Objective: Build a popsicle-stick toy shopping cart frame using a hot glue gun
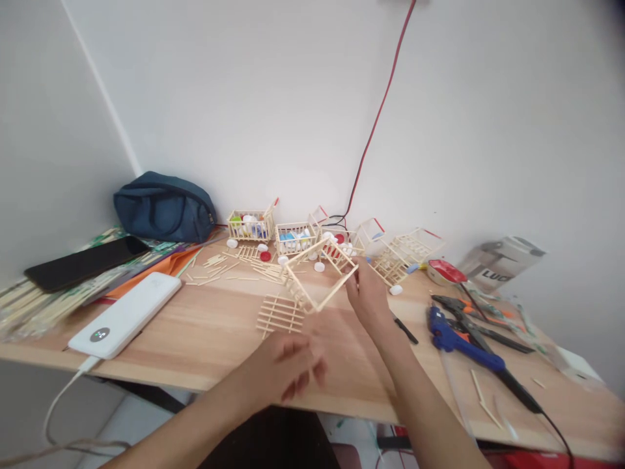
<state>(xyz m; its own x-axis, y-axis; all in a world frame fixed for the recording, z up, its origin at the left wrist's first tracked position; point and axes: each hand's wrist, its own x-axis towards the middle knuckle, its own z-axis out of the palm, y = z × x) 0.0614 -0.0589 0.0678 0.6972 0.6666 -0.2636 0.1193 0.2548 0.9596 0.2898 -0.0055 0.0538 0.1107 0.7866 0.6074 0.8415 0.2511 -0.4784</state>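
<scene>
My right hand (pixel 367 294) pinches a corner of an open box frame of thin wooden sticks (pixel 319 273) and holds it tilted just above the wooden table (pixel 209 332). My left hand (pixel 288 368) hovers low over the table's near edge, its fingers loosely curled and blurred, holding nothing that I can make out. A flat grid panel of sticks (pixel 279 314) lies on the table below the frame, between the two hands.
Several finished stick carts (pixel 251 225) with bottle caps line the wall. A blue glue gun (pixel 461 342), pliers (pixel 463 312) and a red lid (pixel 446 271) lie right. Left are a white power bank (pixel 125 314), a phone (pixel 83 262), stick bundles (pixel 34 305) and a blue pouch (pixel 165 206).
</scene>
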